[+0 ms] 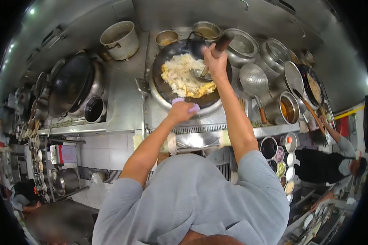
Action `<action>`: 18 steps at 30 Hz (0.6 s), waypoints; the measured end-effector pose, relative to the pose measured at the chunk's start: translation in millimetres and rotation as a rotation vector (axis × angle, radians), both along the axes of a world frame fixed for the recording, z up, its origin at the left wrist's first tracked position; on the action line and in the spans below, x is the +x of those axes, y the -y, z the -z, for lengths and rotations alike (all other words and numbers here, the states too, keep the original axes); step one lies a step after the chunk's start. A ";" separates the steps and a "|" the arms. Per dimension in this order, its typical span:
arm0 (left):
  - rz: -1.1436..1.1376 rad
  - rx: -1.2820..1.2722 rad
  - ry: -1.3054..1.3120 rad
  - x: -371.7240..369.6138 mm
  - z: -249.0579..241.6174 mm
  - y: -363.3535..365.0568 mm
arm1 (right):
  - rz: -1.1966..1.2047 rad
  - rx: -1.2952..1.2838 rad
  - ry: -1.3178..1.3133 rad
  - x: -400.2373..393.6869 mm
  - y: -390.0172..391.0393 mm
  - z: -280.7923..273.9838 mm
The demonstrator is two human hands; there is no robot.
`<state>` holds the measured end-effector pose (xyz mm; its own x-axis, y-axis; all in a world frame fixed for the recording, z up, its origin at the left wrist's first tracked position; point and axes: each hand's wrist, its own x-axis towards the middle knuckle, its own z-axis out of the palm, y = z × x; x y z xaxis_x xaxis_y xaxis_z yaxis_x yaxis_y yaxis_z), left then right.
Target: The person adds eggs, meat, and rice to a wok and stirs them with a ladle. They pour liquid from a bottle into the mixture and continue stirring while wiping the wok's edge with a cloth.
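Observation:
A dark wok (158, 77) sits on the stove in front of me, holding white rice (182, 67) mixed with yellow egg (198, 92). My right hand (215, 63) is wrapped round the wooden handle of a ladle (200, 75), whose metal bowl rests among the rice on the wok's right side. At the near rim, my left hand (181, 112) is closed on a purple cloth (193, 108) pressed against the wok's edge. The part of the rim under the cloth is hidden.
A perforated skimmer (253, 79) lies right of the wok, near a pot of orange-brown liquid (288, 109). A big pot (119, 40) stands back left, and a long-handled metal tool (142, 94) lies left. Co-workers are at far right (327, 163) and lower left (22, 200).

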<state>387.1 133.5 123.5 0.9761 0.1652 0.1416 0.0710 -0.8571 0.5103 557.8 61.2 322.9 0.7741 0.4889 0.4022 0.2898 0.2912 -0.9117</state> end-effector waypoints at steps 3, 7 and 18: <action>-0.029 0.057 0.113 -3.3 -15.7 6.8 | -0.087 0.272 0.055 2.7 -20.1 -46.4; -0.062 -0.002 0.047 -4.0 -13.7 11.4 | -0.122 0.084 0.025 44.9 -91.9 23.0; 0.077 -0.002 0.044 -2.5 -9.2 -9.2 | 0.225 -0.065 0.092 16.9 -39.6 38.4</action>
<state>384.6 142.8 132.7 0.9787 0.0905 0.1844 -0.0173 -0.8582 0.5129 574.7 100.9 284.6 0.8282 0.3354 0.4491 0.4231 0.1514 -0.8933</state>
